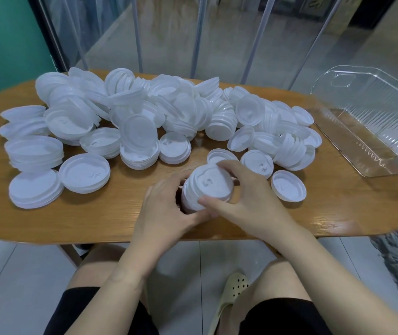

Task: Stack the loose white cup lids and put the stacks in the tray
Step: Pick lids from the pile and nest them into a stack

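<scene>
A short stack of white cup lids (206,187) stands near the table's front edge, between both my hands. My left hand (166,209) curls round its left and lower side. My right hand (246,192) grips it from the right, thumb across the front rim and fingers over the far edge. A big heap of loose white lids (145,112) covers the back and left of the table. The clear plastic tray (362,165) sits at the table's right end and holds nothing.
The wooden table (96,213) has bare surface along its front edge and front right. Single lids (288,186) (257,163) lie just right of my hands. Glass panels and metal poles stand behind the table. My knees and a slipper show below.
</scene>
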The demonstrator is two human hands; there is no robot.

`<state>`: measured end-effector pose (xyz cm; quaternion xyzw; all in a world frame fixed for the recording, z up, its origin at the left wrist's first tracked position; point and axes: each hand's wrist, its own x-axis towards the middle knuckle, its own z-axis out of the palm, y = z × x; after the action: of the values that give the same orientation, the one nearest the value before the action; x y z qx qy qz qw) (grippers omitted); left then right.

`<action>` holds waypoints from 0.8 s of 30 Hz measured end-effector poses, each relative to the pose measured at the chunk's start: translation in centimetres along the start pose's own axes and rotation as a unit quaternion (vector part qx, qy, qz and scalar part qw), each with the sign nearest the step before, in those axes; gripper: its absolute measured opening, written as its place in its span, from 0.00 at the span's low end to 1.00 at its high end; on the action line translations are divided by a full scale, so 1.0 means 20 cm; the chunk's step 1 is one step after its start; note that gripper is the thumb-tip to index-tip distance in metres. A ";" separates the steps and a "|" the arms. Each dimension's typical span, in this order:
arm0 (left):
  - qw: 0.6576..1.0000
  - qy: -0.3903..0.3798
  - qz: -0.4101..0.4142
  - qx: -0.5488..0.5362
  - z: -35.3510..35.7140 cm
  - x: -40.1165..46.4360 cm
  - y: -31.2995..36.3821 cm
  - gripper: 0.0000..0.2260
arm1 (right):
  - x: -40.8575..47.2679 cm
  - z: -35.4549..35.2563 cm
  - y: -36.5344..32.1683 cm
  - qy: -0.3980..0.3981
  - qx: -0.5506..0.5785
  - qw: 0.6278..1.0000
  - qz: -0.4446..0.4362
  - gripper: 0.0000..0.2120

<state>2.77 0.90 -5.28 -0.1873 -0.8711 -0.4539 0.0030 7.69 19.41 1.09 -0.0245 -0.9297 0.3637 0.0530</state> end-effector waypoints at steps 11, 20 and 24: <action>1.000 0.004 0.008 -0.002 -0.01 -0.01 0.02 0.30 | 0.01 0.09 0.01 -0.014 -0.021 1.000 -0.004 0.43; 1.000 0.000 0.011 0.001 -0.02 -0.02 0.04 0.33 | 0.01 0.10 0.03 -0.025 0.022 0.999 0.017 0.43; 1.000 0.001 0.016 0.002 -0.03 -0.02 0.05 0.32 | 0.01 0.10 0.03 -0.029 0.019 0.999 0.021 0.43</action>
<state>3.42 0.81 -4.32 -0.2010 -0.8691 -0.4519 0.0118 7.23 18.47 -0.77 -0.0321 -0.9230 0.3831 0.0192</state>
